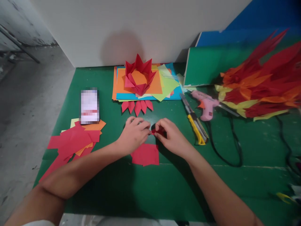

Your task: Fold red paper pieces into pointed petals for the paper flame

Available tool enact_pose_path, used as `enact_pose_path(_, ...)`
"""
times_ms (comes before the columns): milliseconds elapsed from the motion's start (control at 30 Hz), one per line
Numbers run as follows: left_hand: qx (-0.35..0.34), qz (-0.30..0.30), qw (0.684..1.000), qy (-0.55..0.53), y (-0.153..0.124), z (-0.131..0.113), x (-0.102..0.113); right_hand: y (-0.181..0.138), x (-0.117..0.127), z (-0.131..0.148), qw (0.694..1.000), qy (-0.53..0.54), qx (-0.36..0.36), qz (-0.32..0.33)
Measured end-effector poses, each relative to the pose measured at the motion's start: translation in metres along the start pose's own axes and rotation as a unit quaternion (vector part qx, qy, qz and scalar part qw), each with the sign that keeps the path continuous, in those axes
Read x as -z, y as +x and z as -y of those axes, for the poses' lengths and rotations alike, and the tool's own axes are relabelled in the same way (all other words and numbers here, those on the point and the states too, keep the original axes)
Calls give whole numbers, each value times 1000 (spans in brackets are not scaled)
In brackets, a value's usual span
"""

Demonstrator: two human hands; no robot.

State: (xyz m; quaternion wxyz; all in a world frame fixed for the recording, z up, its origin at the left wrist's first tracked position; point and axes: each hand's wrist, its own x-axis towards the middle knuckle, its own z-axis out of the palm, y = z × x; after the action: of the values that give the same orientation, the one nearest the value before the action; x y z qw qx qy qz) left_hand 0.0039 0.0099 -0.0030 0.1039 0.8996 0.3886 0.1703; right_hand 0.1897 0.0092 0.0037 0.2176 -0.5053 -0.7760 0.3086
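Head view: cutter (196, 124) near right hand (172, 138)

This is a paper-craft workspace, a green table (246, 150) set on a bare concrete floor (25, 103) against a white wall (105, 22), carrying a stack of coloured paper sheets (166, 84), cut red paper squares (70, 141), a folded red paper crown (138, 75), a pink glue gun (207, 105) and a yellow utility knife (195, 122).

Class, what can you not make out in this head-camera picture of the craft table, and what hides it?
Head view: small red paper piece, mostly covered by left hand and right hand; its shape is unclear.
Phone screen: blurred, unreadable.
Red-orange paper flower: smeared, cut off by right edge.
Yellow thing, lower right: blurred, unidentifiable.
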Motion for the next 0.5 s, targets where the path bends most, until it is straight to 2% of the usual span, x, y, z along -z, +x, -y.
enact_pose_path(100,-93,42,995,5,-1,3,1,-2,3,-1,1000,15,-1,6)
enact_pose_path(200,-149,44,988,-8,-2,7,0,-4,7,-3,1000,14,2,9)
enact_pose_path(333,-164,27,985,-54,-3,9,2,-5,12,-8,999,-43,8,-20)
enact_pose_path(500,-164,39,980,-105,-1,9,9,-4,12,-14,993,-105,15,-60)
